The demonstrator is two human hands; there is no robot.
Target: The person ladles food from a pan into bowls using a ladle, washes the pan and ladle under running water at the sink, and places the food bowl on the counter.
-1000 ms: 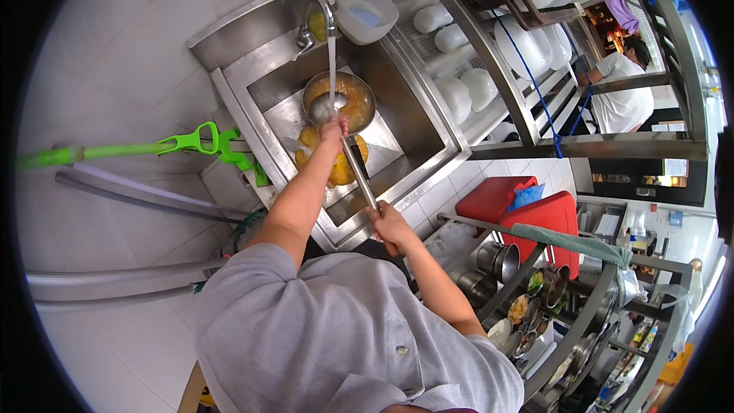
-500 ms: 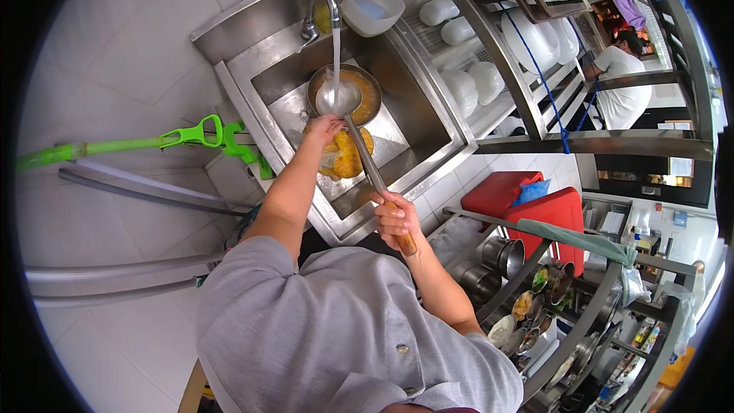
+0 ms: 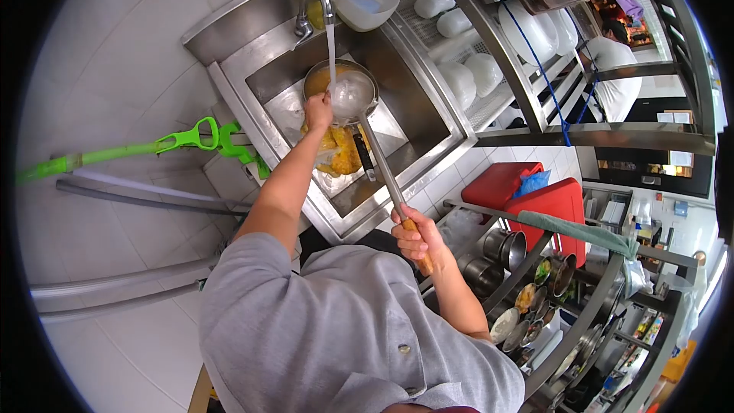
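Note:
A long ladle (image 3: pixel 382 157) with a wooden handle slants across the steel sink (image 3: pixel 417 115). My right hand (image 3: pixel 415 239) is wrapped round its handle. The ladle's wide round bowl lies over a metal pan (image 3: pixel 315 81) of orange-brown liquid, with water running from the tap (image 3: pixel 329 11). My left hand (image 3: pixel 318 112) is closed at the left edge of the ladle bowl, beside the stream; what its fingers hold, if anything, is hidden. Below it in the sink are a yellow-orange mass (image 3: pixel 345 154) and a black pan handle (image 3: pixel 363 154).
A white tub (image 3: pixel 365 1) stands behind the sink. To the right, a rack holds white bowls (image 3: pixel 483 74), near red bins (image 3: pixel 550 206) and a shelf of metal pots (image 3: pixel 483 275). Green-handled tools (image 3: pixel 191 138) are at left. Another person (image 3: pixel 612 69) is at the upper right.
The ladle bowl has moved right from the stream, and its handle end has shifted right and down with my right hand. My left hand has gone from spread fingers to closed, nearer the tap stream.

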